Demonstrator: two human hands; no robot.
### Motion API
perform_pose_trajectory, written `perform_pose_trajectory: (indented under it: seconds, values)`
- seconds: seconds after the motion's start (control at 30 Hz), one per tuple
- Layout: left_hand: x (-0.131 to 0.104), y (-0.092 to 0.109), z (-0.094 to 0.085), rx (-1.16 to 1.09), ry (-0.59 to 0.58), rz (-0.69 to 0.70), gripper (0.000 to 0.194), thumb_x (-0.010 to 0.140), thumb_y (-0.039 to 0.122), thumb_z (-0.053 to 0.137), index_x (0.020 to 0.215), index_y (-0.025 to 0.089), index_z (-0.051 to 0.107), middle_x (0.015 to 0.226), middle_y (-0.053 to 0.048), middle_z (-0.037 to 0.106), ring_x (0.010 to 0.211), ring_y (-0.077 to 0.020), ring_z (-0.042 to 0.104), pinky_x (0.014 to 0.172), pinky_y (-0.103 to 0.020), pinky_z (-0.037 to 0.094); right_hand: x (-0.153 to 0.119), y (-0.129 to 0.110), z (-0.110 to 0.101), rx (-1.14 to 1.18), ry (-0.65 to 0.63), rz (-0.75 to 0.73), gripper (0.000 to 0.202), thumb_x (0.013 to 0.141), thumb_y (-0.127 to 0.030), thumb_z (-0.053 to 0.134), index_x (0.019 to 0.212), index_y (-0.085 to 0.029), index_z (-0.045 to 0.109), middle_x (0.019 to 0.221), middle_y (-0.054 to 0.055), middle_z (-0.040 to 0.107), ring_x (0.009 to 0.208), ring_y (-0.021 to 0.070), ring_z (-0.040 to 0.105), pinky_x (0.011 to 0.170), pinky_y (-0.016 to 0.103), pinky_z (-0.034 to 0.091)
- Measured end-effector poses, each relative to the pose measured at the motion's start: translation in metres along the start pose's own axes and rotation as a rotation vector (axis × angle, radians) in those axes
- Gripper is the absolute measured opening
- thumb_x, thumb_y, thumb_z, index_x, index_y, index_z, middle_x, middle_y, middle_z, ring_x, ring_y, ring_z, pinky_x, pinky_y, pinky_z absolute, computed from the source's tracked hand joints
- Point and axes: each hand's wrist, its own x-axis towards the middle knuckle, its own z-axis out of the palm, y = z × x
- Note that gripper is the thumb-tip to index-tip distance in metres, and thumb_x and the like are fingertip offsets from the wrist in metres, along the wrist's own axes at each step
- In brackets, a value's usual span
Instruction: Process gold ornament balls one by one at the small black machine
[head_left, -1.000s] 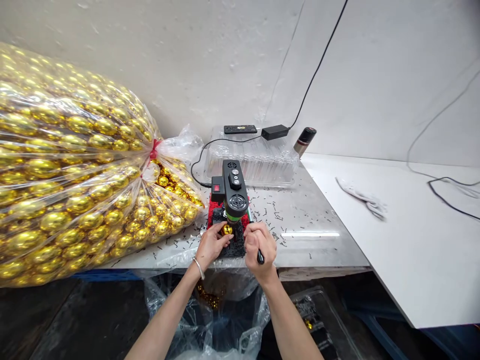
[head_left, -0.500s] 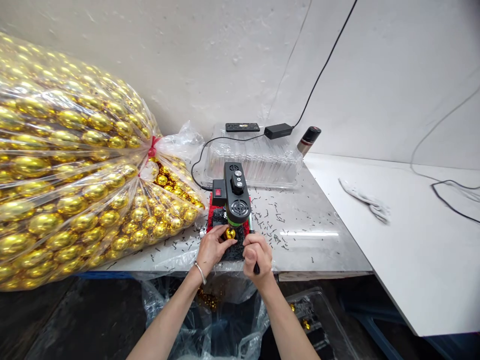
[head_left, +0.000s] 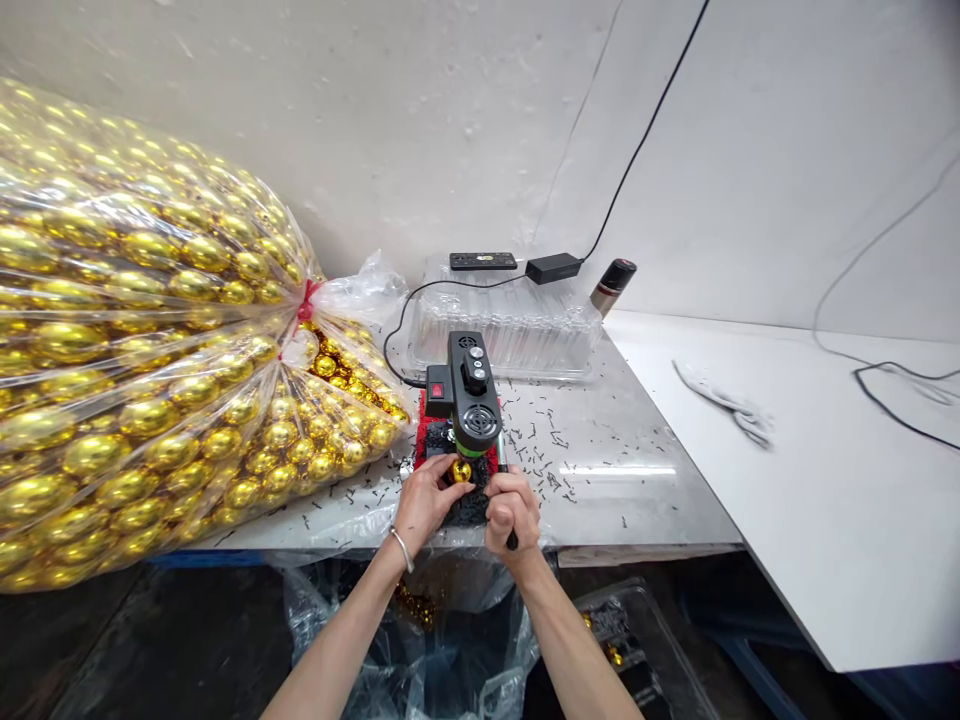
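A small shiny gold ball (head_left: 461, 472) is pinched between the thumb and fingers of my left hand (head_left: 425, 505), right under the head of a black bench machine (head_left: 475, 390). The machine has a red switch and stands on a red base strewn with black bits. My right hand (head_left: 513, 513) is wrapped round the black-tipped lever (head_left: 512, 540) on the machine's right side. The ball's left side is partly covered by my fingers.
A large clear bag of gold balls (head_left: 150, 380) fills the left. Behind the machine are a clear plastic tray (head_left: 517, 365), a remote control (head_left: 483, 261), a power adapter (head_left: 553, 267) and a spray can (head_left: 613, 287). A glove (head_left: 727, 405) lies right. An open plastic bag (head_left: 450, 640) hangs below.
Both hands keep their places at the machine, the left on the ball and the right on the lever. The whole view has shifted slightly.
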Motion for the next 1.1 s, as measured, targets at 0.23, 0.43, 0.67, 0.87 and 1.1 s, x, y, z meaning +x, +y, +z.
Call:
perform_pose_trajectory:
  seconds: [0.23,0.43,0.67,0.87,1.1]
  values:
    - [-0.001,0.0,-0.001,-0.006,0.021,0.022,0.023,0.069,0.029,0.074,0.09,0.022,0.073,0.101,-0.007,0.071,0.087,-0.0241,0.064,0.081,-0.033,0.049,-0.004,0.002,-0.001,-0.001,-0.051,-0.036,0.027,0.094,-0.018,0.031,0.072,-0.021,0.047,0.071,0.003,0.053,0.064,0.0143,0.052,0.063,0.032,0.048]
    - [-0.002,-0.003,0.002,-0.148,0.069,0.0,0.032,0.064,0.029,0.077,0.095,0.022,0.073,0.1,-0.006,0.071,0.076,-0.02,0.063,0.076,-0.031,0.051,0.051,-0.024,-0.016,0.028,-0.04,0.156,0.028,0.09,-0.01,0.037,0.065,-0.021,0.046,0.063,0.001,0.051,0.065,0.0143,0.054,0.058,0.028,0.042]
    - [-0.07,-0.013,-0.005,-0.222,-0.035,-0.028,0.039,0.071,0.036,0.074,0.108,0.023,0.071,0.1,-0.007,0.07,0.082,-0.02,0.063,0.077,-0.03,0.051,0.073,-0.034,-0.021,0.043,-0.078,0.178,0.029,0.089,-0.007,0.039,0.064,-0.02,0.044,0.062,0.0,0.05,0.063,0.0128,0.053,0.059,0.027,0.04]
    - [-0.109,-0.012,-0.01,-0.085,-0.299,-0.029,0.052,0.07,0.033,0.075,0.121,0.029,0.064,0.114,-0.007,0.068,0.072,-0.0171,0.064,0.069,-0.029,0.054,0.058,-0.032,-0.016,0.079,-0.018,0.187,0.027,0.089,-0.006,0.038,0.066,-0.02,0.045,0.064,0.001,0.05,0.065,0.0133,0.052,0.058,0.027,0.04]
    - [0.014,0.038,-0.095,0.013,0.321,0.176,0.008,0.077,0.02,0.067,0.081,0.024,0.074,0.105,-0.011,0.068,0.114,-0.0283,0.056,0.102,-0.039,0.041,0.056,-0.032,-0.014,0.085,-0.012,0.171,0.028,0.088,-0.004,0.038,0.066,-0.02,0.043,0.063,0.0,0.048,0.065,0.0132,0.052,0.057,0.028,0.04]
